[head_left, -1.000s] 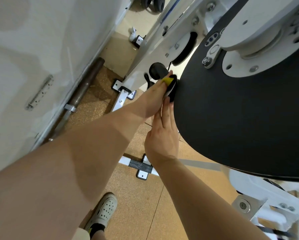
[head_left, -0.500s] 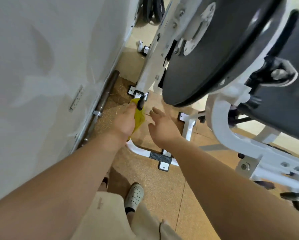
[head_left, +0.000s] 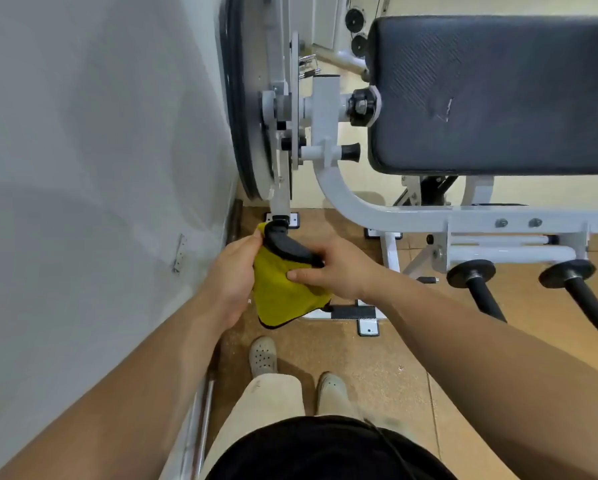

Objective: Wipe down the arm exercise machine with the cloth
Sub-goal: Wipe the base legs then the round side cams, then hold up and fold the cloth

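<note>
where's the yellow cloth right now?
Head view, centre: the yellow cloth hangs under the black handle, left hand gripping its left edge, right hand touching its right side.

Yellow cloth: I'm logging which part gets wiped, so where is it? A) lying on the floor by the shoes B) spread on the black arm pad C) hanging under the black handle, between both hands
C: the yellow cloth hangs just under the black handle, gripped by the left hand, with the right hand thumb on it.
</note>
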